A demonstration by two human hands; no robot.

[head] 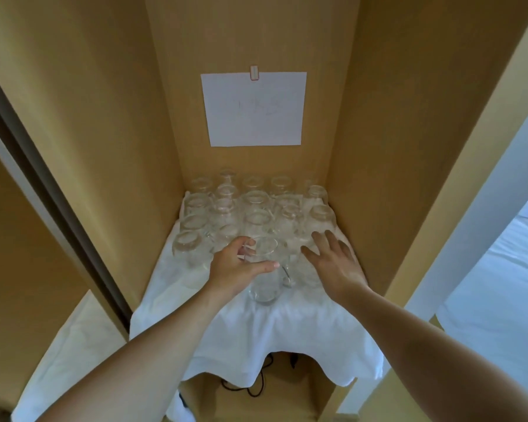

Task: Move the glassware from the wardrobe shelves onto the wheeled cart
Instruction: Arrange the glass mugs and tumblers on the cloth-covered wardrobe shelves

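Note:
Several clear glasses stand in rows on a white cloth that covers a wardrobe shelf. My left hand grips the nearest clear glass near its rim, thumb in front and fingers behind. My right hand reaches in beside it with fingers spread and straight, over the glasses at the right of the front row. I cannot tell whether it touches one. The cart is out of view.
Wooden wardrobe walls close in the shelf on both sides. A white paper sheet is taped to the back panel. Black cables lie in the compartment below. A white-covered surface lies at right.

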